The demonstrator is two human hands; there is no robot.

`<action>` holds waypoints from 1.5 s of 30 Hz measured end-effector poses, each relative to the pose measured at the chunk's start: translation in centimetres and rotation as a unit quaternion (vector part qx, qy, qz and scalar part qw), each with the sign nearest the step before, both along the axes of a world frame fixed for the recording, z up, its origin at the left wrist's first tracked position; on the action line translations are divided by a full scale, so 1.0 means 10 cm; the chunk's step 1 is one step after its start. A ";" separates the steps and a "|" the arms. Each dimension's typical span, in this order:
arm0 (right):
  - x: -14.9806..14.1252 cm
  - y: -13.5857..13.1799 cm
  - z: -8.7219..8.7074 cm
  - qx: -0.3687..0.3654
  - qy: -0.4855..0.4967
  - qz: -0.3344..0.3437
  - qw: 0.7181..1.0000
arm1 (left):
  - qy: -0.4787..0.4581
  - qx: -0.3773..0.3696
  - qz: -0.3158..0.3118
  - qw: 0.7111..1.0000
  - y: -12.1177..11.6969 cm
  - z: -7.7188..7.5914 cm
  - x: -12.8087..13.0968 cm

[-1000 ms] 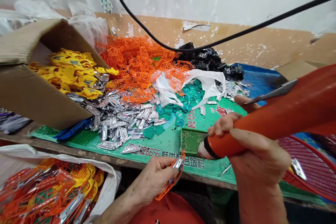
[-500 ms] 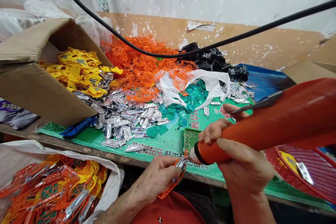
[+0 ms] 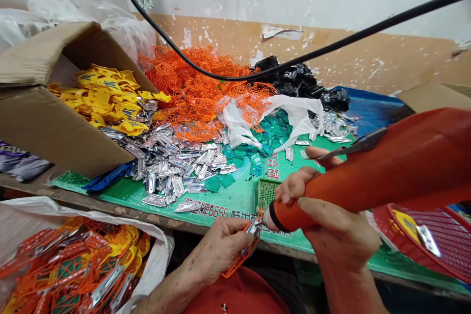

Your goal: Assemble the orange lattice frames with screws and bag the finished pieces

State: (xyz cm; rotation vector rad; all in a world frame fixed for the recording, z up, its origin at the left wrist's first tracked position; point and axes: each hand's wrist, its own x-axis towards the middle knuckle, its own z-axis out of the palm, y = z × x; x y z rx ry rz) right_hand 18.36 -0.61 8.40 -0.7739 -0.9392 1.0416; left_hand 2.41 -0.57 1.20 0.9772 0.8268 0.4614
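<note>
Apparent step: applying orange tool [image 3: 390, 171], wrapped in fingers of right hand [image 3: 336, 225], to silver plate [image 3: 253, 228] on orange frame [image 3: 231, 271], pinched by left hand [image 3: 221, 243] near bench [image 3: 125, 198] front edge; next move calls for steady alignment.

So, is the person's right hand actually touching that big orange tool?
Touching. The head view shows it plainly: the right hand is wrapped around the orange tool near its front end, with no gap at the grip.

Bright, diffuse light with glints on the silver pieces [image 3: 178, 186]
</note>
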 end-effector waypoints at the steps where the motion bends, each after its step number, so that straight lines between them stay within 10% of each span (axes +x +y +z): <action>1: 0.00 0.00 0.00 0.001 -0.001 0.000 1.000 | 0.001 0.002 -0.001 1.000 0.00 0.00 0.00; 33: -0.04 -0.04 -0.11 0.016 -0.050 -0.006 0.999 | 0.050 0.046 0.023 0.997 -0.02 0.03 0.02; 38: 0.17 0.05 -0.01 0.037 -0.040 -0.121 0.991 | 0.072 0.055 0.073 0.993 0.07 0.03 -0.11; 45: 0.53 0.17 -0.36 -0.024 -0.092 -0.224 0.970 | 0.008 -0.041 0.164 0.986 0.19 -0.13 -0.15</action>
